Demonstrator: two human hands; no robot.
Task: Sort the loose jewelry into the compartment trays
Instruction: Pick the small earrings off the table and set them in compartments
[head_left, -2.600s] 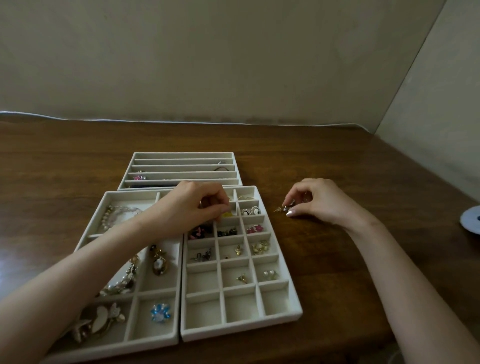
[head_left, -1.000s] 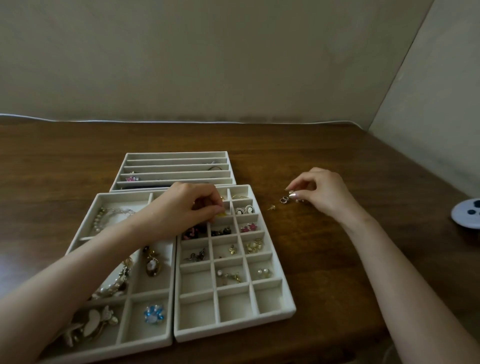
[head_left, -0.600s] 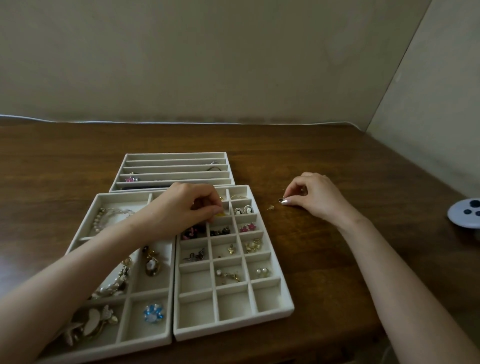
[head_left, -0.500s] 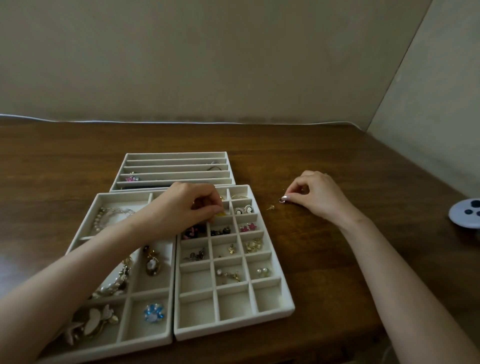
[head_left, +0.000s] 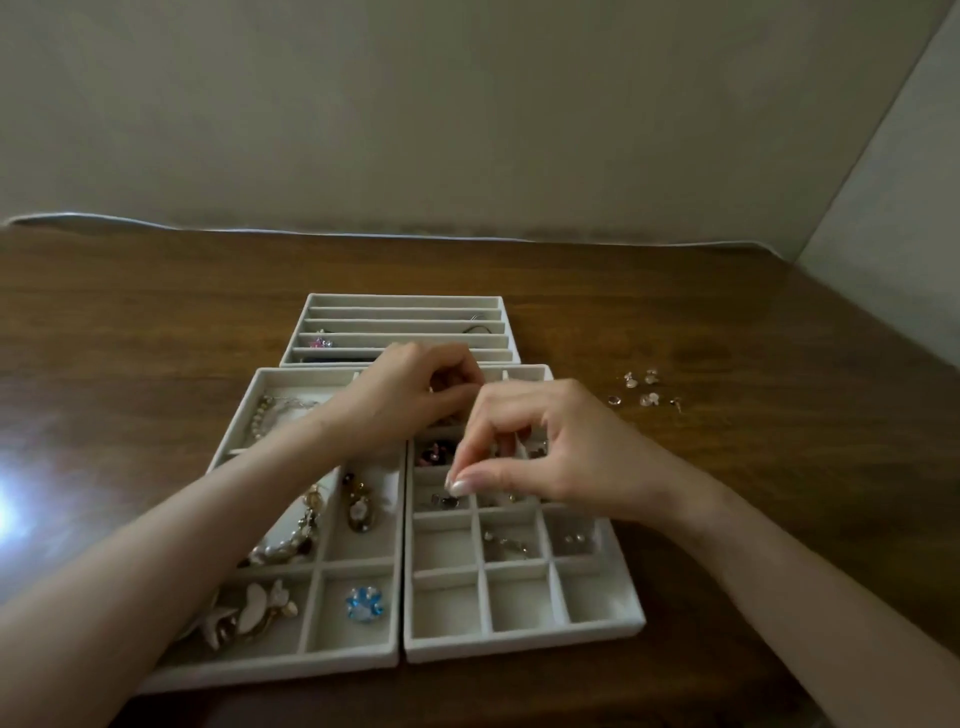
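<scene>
Three pale trays lie on the wooden table. My right hand (head_left: 550, 457) hovers over the small-compartment tray (head_left: 519, 643), thumb and forefinger pinched just above a dark earring (head_left: 443, 500) in a left-column cell; what they pinch is too small to make out. My left hand (head_left: 410, 392) rests curled at the tray's far left corner, fingers closed around a small gold piece that barely shows. Several loose jewelry pieces (head_left: 644, 387) lie on the table right of the trays.
The large-compartment tray (head_left: 270, 671) on the left holds pearl bracelets, a cameo pendant (head_left: 359, 512), a blue crystal piece (head_left: 364, 604) and a white brooch. A long-slot tray (head_left: 400, 301) sits behind. Walls close in behind and at the right.
My right hand left the loose pieces on the table and moved left over the small-compartment tray, fingers pinched. My left hand stayed at the tray's far corner. The view shifted left.
</scene>
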